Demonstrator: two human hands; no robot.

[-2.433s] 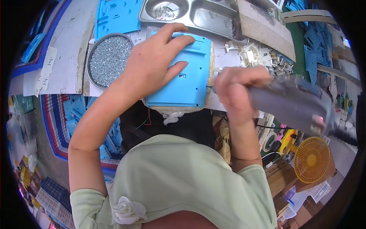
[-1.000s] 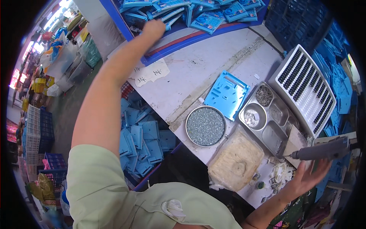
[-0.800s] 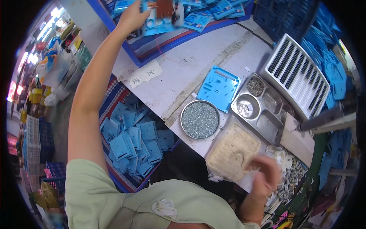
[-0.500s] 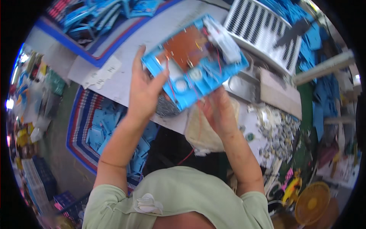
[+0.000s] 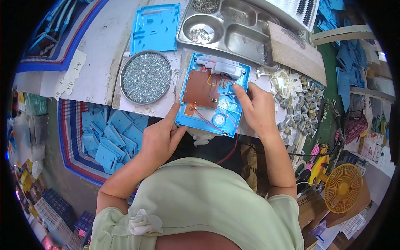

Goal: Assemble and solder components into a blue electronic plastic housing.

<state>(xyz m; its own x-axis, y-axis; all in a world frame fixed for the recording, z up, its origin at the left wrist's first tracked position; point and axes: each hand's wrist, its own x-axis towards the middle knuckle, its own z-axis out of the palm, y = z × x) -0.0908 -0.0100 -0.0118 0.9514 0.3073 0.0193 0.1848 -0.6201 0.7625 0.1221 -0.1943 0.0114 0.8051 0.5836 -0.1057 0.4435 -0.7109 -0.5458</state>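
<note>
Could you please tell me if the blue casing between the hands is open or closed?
Open: the blue casing has its inside facing up, exposing a brown circuit board and a white part, uncovered.

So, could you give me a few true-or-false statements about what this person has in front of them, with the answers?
1. The left hand is at the left side of the blue casing. True.
2. The right hand is gripping a power tool. False: it holds the casing's right edge, thumb on the inner side.
3. A flat brown board shows inside the casing. True.
4. The round dish of small metal pieces stands right of the casing. False: it stands on the left.
5. The metal tray has several compartments. True.
6. The fan at the lower right is blue. False: the fan is orange-yellow.
</note>
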